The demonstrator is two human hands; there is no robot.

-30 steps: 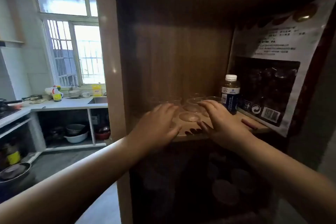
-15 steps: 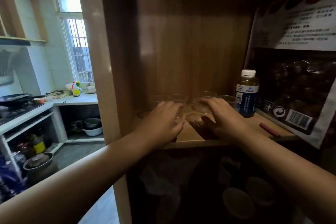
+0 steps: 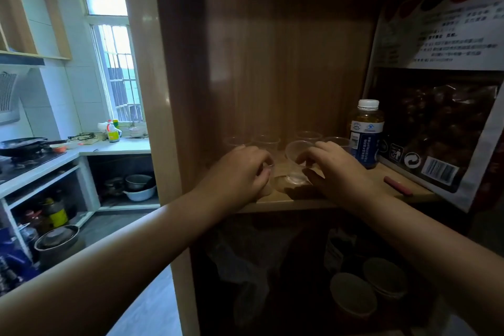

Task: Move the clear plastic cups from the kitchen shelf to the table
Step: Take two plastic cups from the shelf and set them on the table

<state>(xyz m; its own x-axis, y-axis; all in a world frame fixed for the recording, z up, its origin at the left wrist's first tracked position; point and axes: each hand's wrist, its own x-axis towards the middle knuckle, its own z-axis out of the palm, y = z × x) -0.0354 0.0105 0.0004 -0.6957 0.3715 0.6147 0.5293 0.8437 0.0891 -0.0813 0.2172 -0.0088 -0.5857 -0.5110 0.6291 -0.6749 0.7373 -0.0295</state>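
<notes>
Several clear plastic cups stand on the wooden shelf (image 3: 289, 202). My right hand (image 3: 335, 172) grips one clear cup (image 3: 296, 162) near the shelf's front, tilted toward me and lifted a little off the board. My left hand (image 3: 240, 174) is curled around another clear cup (image 3: 268, 169), mostly hidden by my fingers. More cups stand behind in a row: one at the left (image 3: 234, 142), one in the middle (image 3: 266, 140), one further right (image 3: 308, 135) and one beside the bottle (image 3: 338, 142).
A capped drink bottle (image 3: 365, 133) stands right of the cups, and a large snack bag (image 3: 441, 106) leans at the far right. A red stick (image 3: 398, 185) lies on the shelf. Bowls (image 3: 354, 294) sit on the dark lower shelf. The kitchen counter (image 3: 114, 147) is at left.
Both hands have closed around cups at the shelf's front. The right hand has tipped and raised its cup. The camera has moved closer to the shelf.
</notes>
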